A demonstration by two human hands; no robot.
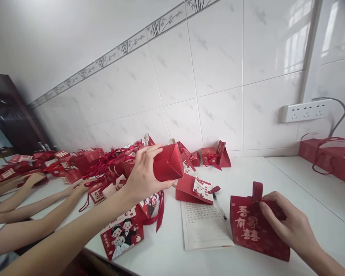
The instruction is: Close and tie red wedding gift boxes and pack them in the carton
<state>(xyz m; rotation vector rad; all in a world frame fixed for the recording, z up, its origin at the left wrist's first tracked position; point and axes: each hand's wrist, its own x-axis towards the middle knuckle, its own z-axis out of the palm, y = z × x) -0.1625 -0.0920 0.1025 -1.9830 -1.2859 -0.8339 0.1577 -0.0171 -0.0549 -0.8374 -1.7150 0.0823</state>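
Observation:
My left hand (145,176) is wrapped round a plain-faced red gift box (168,163), raised above the table with one folded triangular end turned toward the right. At the right, my right hand (287,218) pinches the upper edge of a dark red gift box (247,226) with gold characters and a ribbon loop on top; its base seems to rest on the table. Between the hands lies an open notebook (207,230) with handwriting. A pen (219,207) lies on it, and a red box with a white tag (189,189) overlaps its top.
Several red gift boxes (83,159) are heaped along the wall to the left. A box with a cartoon couple (122,234) lies near the front edge. Other people's arms (37,226) reach in from the left. Red bags (330,161) stand under a power strip (306,110).

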